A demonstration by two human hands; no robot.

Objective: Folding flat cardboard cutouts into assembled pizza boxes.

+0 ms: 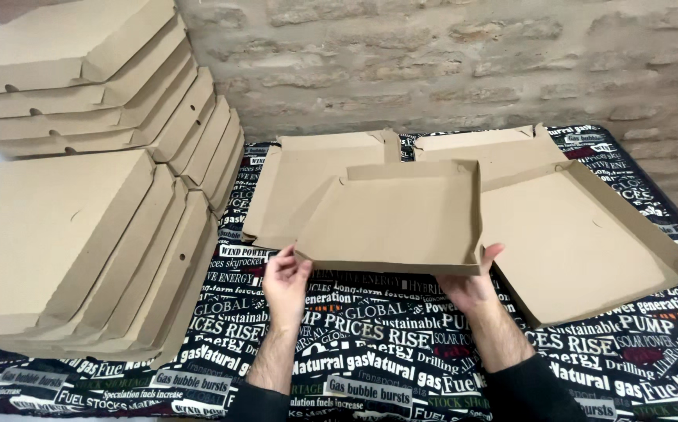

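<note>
Now both hands [378, 281] under cardboard box half [397, 219].

I see a brown cardboard pizza box [397, 215], plain and unprinted, opened out like a book. Its near half is a shallow square tray with its side walls folded up, lifted off the counter and tilted so the inside faces me, gripped at its two front corners. The other half, also with raised walls, slopes down to the right and rests on the counter at its far edge.
</note>
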